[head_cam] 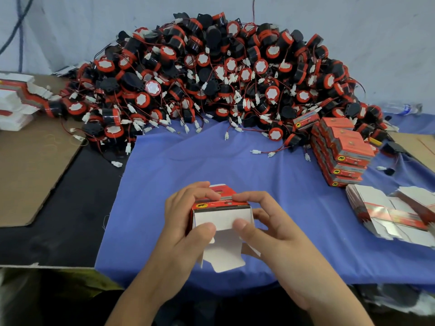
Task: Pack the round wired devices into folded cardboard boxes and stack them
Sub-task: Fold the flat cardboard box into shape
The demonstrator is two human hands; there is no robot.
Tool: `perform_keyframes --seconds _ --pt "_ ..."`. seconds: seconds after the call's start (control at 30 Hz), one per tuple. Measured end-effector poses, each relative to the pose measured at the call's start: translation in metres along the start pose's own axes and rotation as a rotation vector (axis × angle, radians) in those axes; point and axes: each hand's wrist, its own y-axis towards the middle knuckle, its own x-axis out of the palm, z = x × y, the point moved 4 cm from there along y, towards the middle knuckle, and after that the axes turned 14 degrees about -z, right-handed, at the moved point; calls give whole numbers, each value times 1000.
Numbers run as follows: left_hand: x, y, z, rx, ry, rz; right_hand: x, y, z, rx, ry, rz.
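Box blanks point(16, 100) stacked flat at far left, white and red, unfolded, on brown cardboard sheet point(30, 172). Sheet's near-right edge cut at a slant, black surface point(70, 208) showing beside it.

Pile of round wired devices point(211, 78) heaped along back against pale wall: black and red bodies, white round labels, thin red and black leads with white plugs trailing onto blue cloth point(211, 161). Cloth spread over middle and right of surface, left edge slanting, front edge draped over near rim. Open stretch of cloth between pile and hands.

Left hand point(183, 220) gripping folded cardboard box point(221, 217) by its left side, fingers curled over red top, thumb pressed on white end flap. Box at centre front, over cloth, red top with yellow oval mark, near end facing camera. One white flap folded across that end, long tuck flap hanging down unclosed. Inside hidden, so contents impossible to tell.

Right hand point(270, 227) gripping same box from right, fingertips on top edge close to left fingertips, thumb on same flap.

Stack of closed red boxes point(341, 151) at right, several layers, leaning at pile's edge, well apart from hands. More flat blanks point(388, 212) fanned out near right rim, just in front of stack. Clear plastic bottle point(400, 108) lying at back right by pile's edge.
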Motion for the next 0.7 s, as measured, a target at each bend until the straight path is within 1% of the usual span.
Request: perform_keyframes --seconds 0.2,0.27,0.37,0.43,0.5,0.57,0.63,0.7 --pt "2 6 -1 -97 -14 -59 3 1 -4 -24 -351 112" --pt "2 6 0 -91 -20 -73 2 2 -2 -16 -381 140" --pt "-1 1 -1 -82 -136 -167 -4 3 -2 -1 -388 199" --pt "-3 0 -1 -84 -116 -186 -7 1 -4 -4 -361 225" --pt "-4 3 1 -88 -108 -136 -5 0 -6 -25 -332 186" --pt "-5 5 0 -97 -153 -47 -4 -2 -7 -18 -281 103" --pt "-7 6 -1 -105 -186 -1 -4 -4 -6 -4 -150 -15" --pt "-11 5 -1 -113 -230 3 -5 -7 -7 -17 3 -124"
